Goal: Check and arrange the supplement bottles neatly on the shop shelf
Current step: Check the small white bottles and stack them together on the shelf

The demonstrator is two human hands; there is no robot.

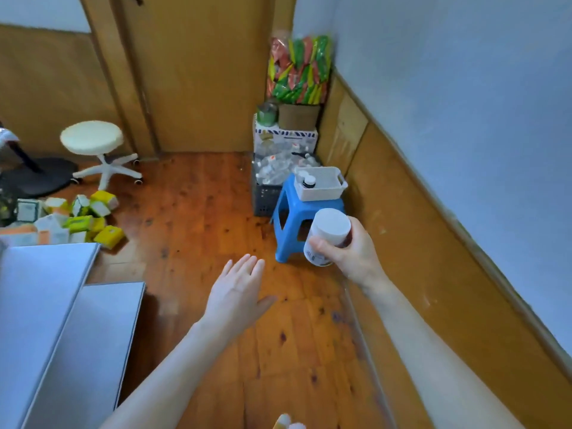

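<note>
Holding a white-capped supplement bottle [327,236] tilted cap-up, right hand [349,252] fingers wrapped round it just in front of the blue stool [292,216], likely for a label check, left hand [238,289] flat, fingers straight, empty.

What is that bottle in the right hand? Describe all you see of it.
The bottle has a wide white lid, a dark reddish-brown body and a white label whose print is too blurred to read. It looks like plastic. The right hand grips its body and holds it tilted in the air, lid towards the camera.
</note>
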